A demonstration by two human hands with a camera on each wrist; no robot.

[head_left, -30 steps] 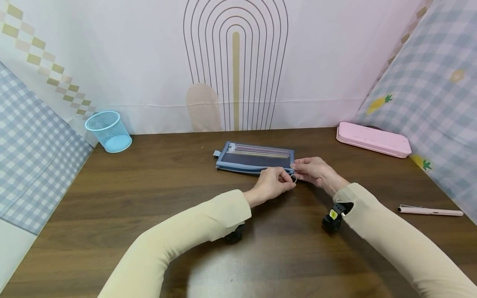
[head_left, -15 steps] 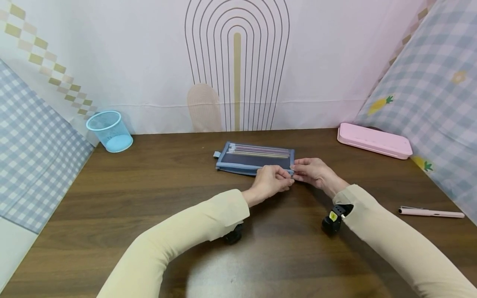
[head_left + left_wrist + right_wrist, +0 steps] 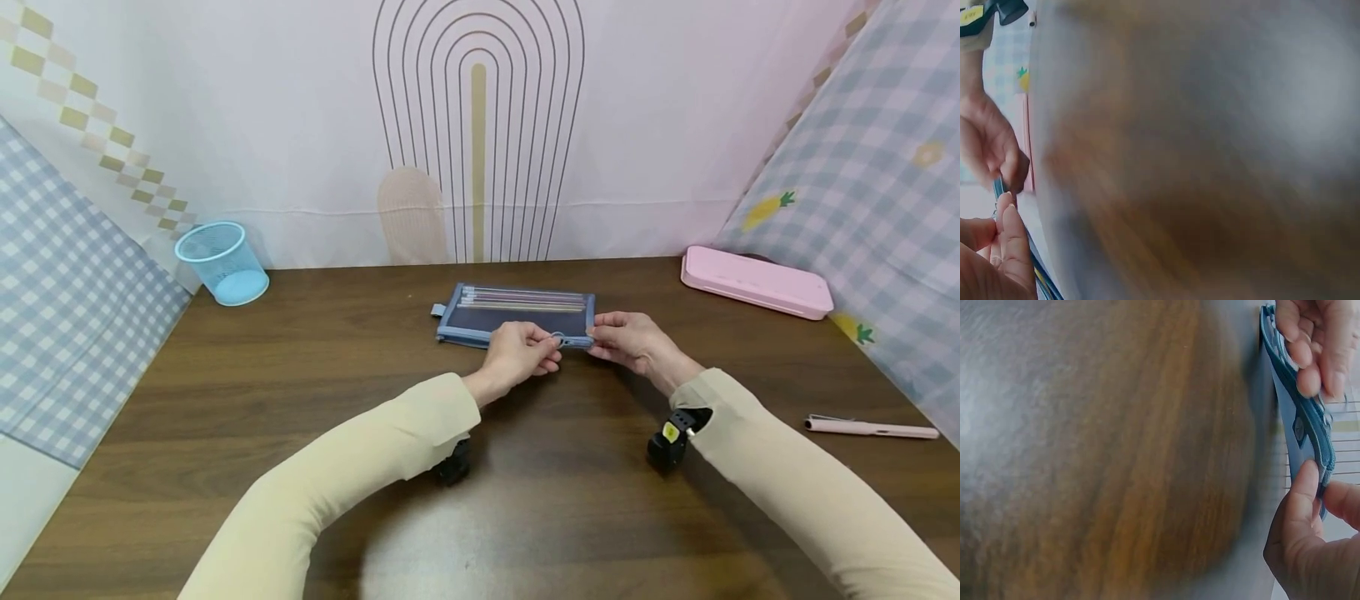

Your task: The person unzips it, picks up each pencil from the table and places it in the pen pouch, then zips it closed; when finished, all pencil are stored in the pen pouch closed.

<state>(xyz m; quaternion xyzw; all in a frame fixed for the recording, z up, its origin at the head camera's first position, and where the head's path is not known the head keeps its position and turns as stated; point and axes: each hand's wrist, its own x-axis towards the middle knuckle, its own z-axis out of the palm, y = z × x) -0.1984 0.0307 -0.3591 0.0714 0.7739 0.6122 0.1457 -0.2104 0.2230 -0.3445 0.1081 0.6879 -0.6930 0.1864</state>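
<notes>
A blue mesh pencil case (image 3: pixel 517 320) lies on the table with several pencils (image 3: pixel 522 298) showing through its top. My left hand (image 3: pixel 517 350) pinches the ring pull of its zipper (image 3: pixel 572 341) along the near edge, a little left of the right corner. My right hand (image 3: pixel 637 346) holds that near right corner between thumb and fingers. In the right wrist view the zipper edge (image 3: pixel 1316 419) runs between the right hand (image 3: pixel 1316 531) and the left hand (image 3: pixel 1319 347). The left wrist view shows both hands close together, with the case mostly hidden behind the left fingers.
A light blue mesh pen cup (image 3: pixel 225 265) stands at the back left. Toward the back right lies a pink pencil box (image 3: pixel 756 282). A pale pink pen (image 3: pixel 870 427) rests near the right edge of the brown wooden table (image 3: pixel 570 500). Patterned cloths hang behind and beside it.
The left hand has slid left along the case's near edge with the zipper pull, away from the right corner. The right hand stays at the corner.
</notes>
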